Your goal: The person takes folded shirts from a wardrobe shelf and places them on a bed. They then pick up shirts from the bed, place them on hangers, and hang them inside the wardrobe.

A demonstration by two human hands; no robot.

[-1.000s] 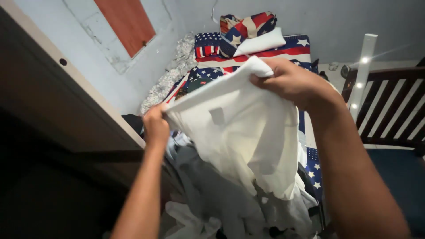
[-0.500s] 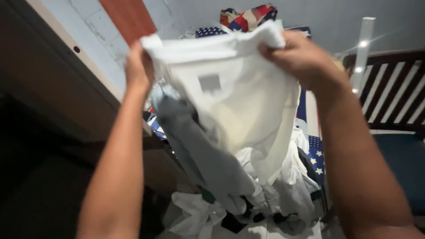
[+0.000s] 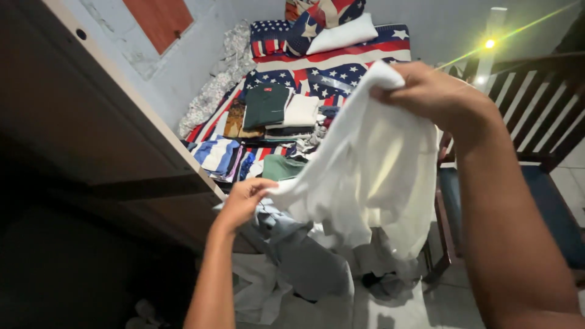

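Right hand (image 3: 436, 91) and left hand (image 3: 242, 201) each pinch an edge of a white cloth garment (image 3: 372, 170), held in the air above a heap of grey and white clothes (image 3: 304, 262) on the tiled floor (image 3: 439, 304). Beyond lies a bed with star-and-stripe sheet (image 3: 341, 64) bearing folded clothes (image 3: 274, 113); pale wall (image 3: 201, 55) on the left.

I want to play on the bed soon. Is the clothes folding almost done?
Not yet, I think. Done: folded stacks sit on the bed. In hand: the left hand and right hand hold a white garment up, unfolded. Left: a loose pile of clothes lies below the hands.
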